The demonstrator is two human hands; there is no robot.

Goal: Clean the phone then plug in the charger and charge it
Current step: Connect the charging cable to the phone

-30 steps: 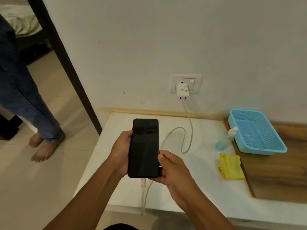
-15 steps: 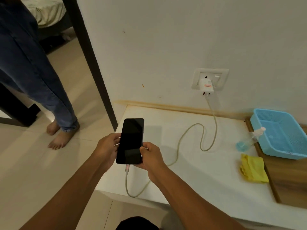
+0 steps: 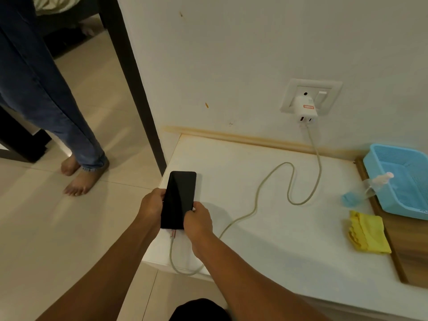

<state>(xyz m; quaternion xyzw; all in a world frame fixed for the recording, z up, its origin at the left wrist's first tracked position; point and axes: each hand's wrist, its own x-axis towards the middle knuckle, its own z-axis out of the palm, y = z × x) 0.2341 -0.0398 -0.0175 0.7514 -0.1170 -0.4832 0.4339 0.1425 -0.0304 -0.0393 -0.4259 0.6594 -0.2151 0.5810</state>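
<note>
Over the near left corner of the white table (image 3: 266, 228) we hold a slim black phone with a dark screen (image 3: 178, 199) between both hands, our left hand (image 3: 151, 206) curled round its left edge and our right hand (image 3: 198, 220) gripping its lower right side. From its near end a pale green cable (image 3: 256, 205) loops across the table to a white charger block (image 3: 304, 110) plugged into the far wall socket (image 3: 333, 93). Well to the right lie a folded yellow cloth (image 3: 368, 235), a clear spray bottle with blue liquid (image 3: 361, 191) and a light blue plastic basket (image 3: 403, 181).

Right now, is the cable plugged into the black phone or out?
Plugged in: the pale cable's red-marked connector sits in the bottom edge of the black phone.
</note>
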